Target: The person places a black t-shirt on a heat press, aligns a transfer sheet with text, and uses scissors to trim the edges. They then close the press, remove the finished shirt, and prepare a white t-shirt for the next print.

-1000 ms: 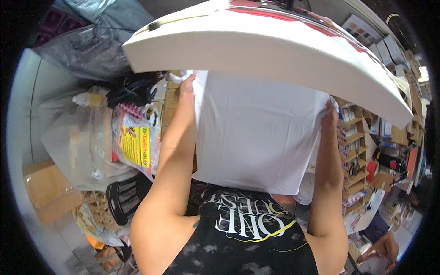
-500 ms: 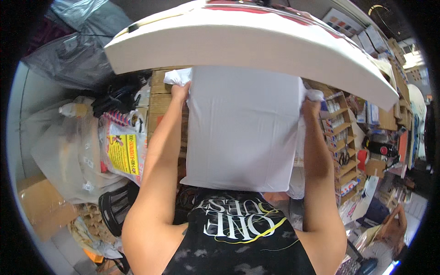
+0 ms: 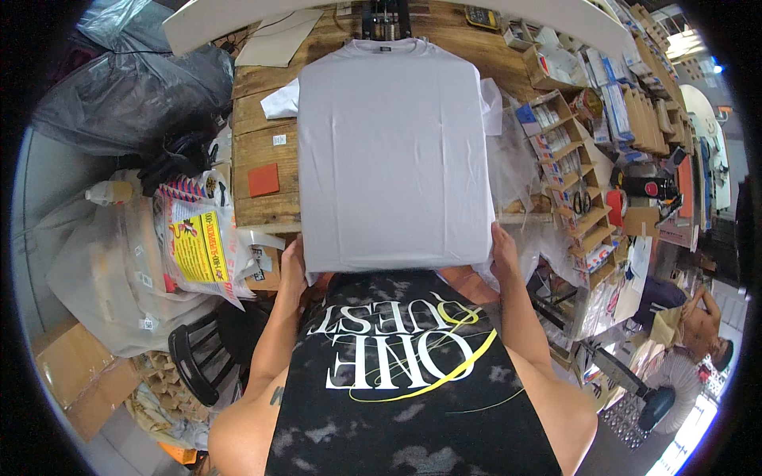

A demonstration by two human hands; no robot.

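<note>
A light grey T-shirt (image 3: 393, 159) is stretched flat over a rectangular board, which it hides. Its collar points away from me, and its hem lies close to my body. At the near left corner, my left hand (image 3: 294, 266) is closed on the shirt's edge, fingers partly hidden by the cloth. On the opposite corner, my right hand (image 3: 502, 250) grips the edge in the same way. The left sleeve hangs out over the wooden table (image 3: 266, 202). A metal mount (image 3: 386, 22) stands just beyond the collar.
A white panel (image 3: 492, 12) overhangs the far side. Left of the shirt lies an orange-red square (image 3: 263, 180). A divided cardboard rack (image 3: 578, 186) holding scissors stands to the right. A black chair (image 3: 194, 361) is at lower left; another person (image 3: 698, 325) is at far right.
Both hands have come from the shirt's far sides back to its near corners. The white panel has risen away, uncovering the collar and sleeves. The shirt lies flatter.
</note>
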